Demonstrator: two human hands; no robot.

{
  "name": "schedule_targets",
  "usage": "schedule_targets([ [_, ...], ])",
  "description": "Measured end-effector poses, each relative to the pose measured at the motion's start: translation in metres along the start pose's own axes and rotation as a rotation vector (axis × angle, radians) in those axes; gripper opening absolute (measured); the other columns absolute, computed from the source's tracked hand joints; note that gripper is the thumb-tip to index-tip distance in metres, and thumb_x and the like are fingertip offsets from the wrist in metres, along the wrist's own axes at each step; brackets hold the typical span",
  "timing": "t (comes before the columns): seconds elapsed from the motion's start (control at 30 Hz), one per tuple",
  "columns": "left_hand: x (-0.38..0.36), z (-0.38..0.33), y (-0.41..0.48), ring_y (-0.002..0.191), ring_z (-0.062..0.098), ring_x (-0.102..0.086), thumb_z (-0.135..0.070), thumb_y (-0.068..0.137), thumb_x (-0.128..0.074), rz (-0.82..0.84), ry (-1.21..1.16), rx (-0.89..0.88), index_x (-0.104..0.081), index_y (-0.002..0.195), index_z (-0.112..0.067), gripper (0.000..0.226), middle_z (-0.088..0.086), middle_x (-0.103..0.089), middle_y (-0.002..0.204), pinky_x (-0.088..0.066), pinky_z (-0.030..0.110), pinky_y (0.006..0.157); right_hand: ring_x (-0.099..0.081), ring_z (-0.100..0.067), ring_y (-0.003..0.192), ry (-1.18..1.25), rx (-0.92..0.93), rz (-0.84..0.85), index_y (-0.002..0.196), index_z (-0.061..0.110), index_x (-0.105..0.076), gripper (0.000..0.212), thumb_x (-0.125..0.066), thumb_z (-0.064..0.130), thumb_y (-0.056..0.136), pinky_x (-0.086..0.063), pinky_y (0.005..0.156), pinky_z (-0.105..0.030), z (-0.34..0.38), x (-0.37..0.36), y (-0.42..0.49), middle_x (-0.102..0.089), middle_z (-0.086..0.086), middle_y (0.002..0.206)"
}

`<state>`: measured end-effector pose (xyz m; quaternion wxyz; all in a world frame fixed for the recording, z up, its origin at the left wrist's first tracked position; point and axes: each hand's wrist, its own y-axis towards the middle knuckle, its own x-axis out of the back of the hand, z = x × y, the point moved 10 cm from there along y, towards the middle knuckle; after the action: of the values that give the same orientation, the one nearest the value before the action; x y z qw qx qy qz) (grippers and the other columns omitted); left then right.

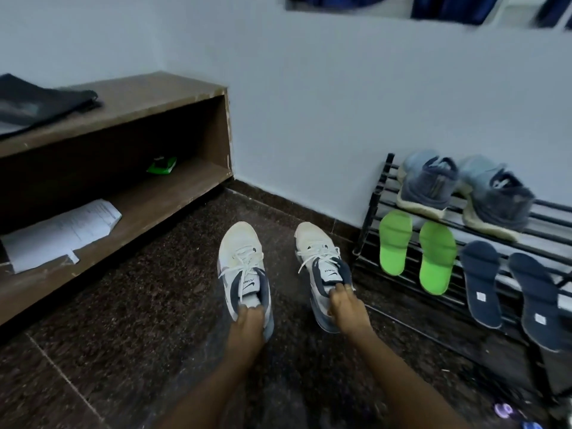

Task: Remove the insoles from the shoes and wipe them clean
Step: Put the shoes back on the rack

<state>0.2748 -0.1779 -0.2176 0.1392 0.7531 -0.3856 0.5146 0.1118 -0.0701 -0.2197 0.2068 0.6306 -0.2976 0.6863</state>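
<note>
Forearms (223, 385) enter from the bottom edge, one to each white shoe.

- Left hand (249, 320): fingers curled over the heel collar of the left shoe (241, 261), tips dipping into the opening.
- Right hand (343, 305): fingers hooked over the collar of the right shoe (318, 252), beside the tongue.
- Both shoes point away, side by side but apart, over the dark floor (139, 305). Blur hides whether the soles rest on it.
- This pair's insoles are not visible; judged still inside. Gripping at the heel puts the fingers where an insole edge can be lifted.
- Laces are tied, so the openings stay narrow and pulling may drag.

Green insoles (394, 243) and navy insoles (481, 280) lean upright against the rack (371, 212), probably to air. Blue shoes (430, 184) sit on its top rail. A dark cloth (40, 100) lies on the shelf (154, 94) at left, well apart from the shoes; possibly the wiping cloth.
</note>
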Motion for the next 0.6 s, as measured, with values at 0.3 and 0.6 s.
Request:
schedule_targets([
  [0.3,0.108,-0.092,0.011,0.126,0.028,-0.044,-0.008,0.095,-0.048,-0.118,0.196,-0.161,-0.048,0.127,-0.005,0.032,0.015,-0.052,0.127,-0.041,0.034,0.095,-0.036,-0.024,0.123,-0.018,0.007,-0.278,0.117,0.006,-0.046,0.027,-0.043,0.019,0.094,-0.041,0.082,-0.035,-0.008,0.154,-0.023,-0.043,-0.011,0.129],
  [0.6,0.193,-0.192,-0.005,0.108,0.036,-0.054,-0.008,0.091,-0.05,-0.141,0.195,-0.344,-0.054,0.106,0.0,0.018,0.022,-0.057,0.115,-0.044,0.041,0.089,-0.043,-0.032,0.116,0.069,-0.065,-0.476,0.113,0.0,-0.05,0.028,-0.048,0.015,0.088,-0.042,0.079,-0.04,-0.037,0.275,-0.082,-0.047,-0.015,0.122],
])
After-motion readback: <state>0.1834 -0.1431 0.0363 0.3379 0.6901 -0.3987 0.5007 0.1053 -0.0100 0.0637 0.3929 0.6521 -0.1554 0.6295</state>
